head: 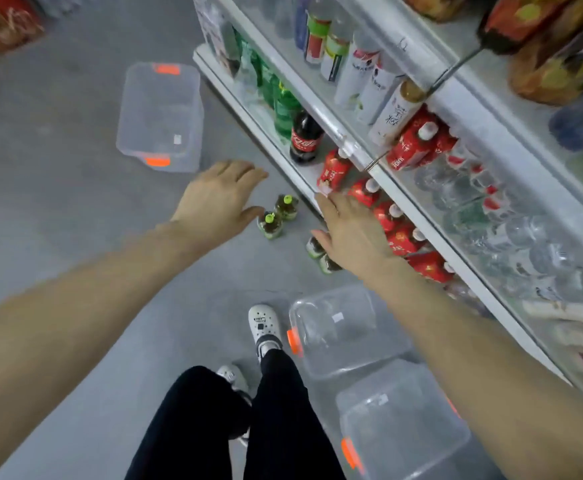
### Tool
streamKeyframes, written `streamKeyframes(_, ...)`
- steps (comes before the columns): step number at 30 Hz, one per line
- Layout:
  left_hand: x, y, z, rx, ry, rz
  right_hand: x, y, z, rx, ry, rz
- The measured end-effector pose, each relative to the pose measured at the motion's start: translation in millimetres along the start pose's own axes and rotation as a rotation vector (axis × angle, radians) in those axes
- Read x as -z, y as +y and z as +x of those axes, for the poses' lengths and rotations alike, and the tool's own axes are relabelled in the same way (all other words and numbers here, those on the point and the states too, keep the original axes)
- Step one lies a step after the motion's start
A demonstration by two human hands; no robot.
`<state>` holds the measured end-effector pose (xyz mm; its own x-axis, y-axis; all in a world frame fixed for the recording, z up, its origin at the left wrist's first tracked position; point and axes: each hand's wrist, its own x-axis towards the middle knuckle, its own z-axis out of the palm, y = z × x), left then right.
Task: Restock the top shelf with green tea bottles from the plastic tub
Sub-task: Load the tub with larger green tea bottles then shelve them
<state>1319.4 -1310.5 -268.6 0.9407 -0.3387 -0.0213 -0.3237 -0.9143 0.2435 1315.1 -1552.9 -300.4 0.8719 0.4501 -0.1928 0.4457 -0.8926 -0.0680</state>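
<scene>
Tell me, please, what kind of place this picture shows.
Most likely a small shop aisle during restocking. White shelves hold rows of red-labelled drink bottles and clear water bottles, and clear plastic tubs with orange clips stand on the grey floor near small green-capped tea bottles.

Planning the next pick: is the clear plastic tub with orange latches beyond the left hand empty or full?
Empty: only grey floor shows through the clear plastic tub with orange latches, no bottles.
</scene>
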Motion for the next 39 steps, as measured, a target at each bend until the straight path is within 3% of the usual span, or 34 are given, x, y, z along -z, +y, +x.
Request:
streamKeyframes(9,-222.2,-106.0,56.6,0.100,-0.304,-0.159,-203.2,16.8,98.4,-0.165,-0.260,0.095)
streamKeyframes(17,-427.8,-189.7,77.7,0.089,-0.552,-0.206,-389.1,33.2,175.4,-0.348,-0.335,0.216)
streamKeyframes(22,-518.5,-211.0,104.9,0.051,-0.500,-0.246,-474.6,54.4,215.8,-0.518,-0.327,0.381)
streamKeyframes(27,-573.2,-226.4,137.4,-0.084,-0.487,-0.269,-517.3,70.8,250.0,-0.646,-0.176,0.582)
streamKeyframes(32,-588.5,-230.4,146.4,-0.129,-0.346,-0.253,-528.6,85.7,288.8,-0.593,-0.118,0.700)
streamKeyframes(35,-590.2,-228.8,132.9,-0.055,-0.310,-0.286,-533.2,83.6,306.9,-0.524,-0.129,0.717)
streamKeyframes(39,-592.1,-224.5,120.3,0.099,-0.303,-0.387,-540.7,74.1,304.8,-0.594,-0.082,0.796)
